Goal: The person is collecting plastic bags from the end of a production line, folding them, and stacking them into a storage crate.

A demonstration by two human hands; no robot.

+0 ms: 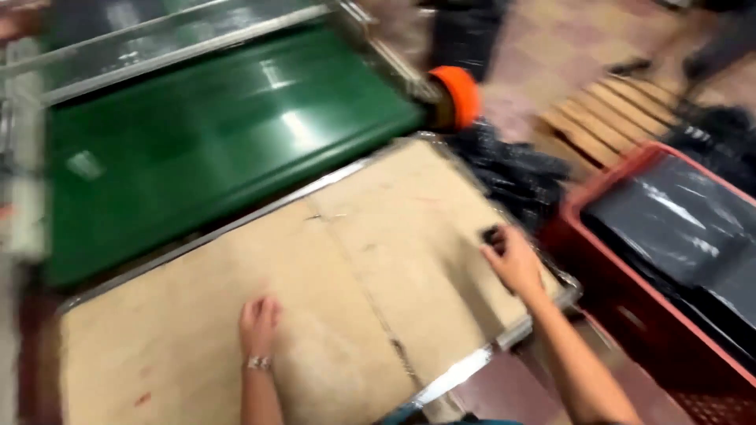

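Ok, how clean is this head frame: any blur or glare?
Head view: motion blur smears everything; the right hand and the small dark thing at its fingertips stay unreadable; glare streaks the green conveyor belt; the left hand is soft too.

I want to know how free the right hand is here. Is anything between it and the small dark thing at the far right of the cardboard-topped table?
Nothing visible. The right hand already has its fingertips at the small dark object on the cardboard-topped table. The left hand lies flat on the cardboard, well apart. The picture is too blurred to tell whether the object is gripped.
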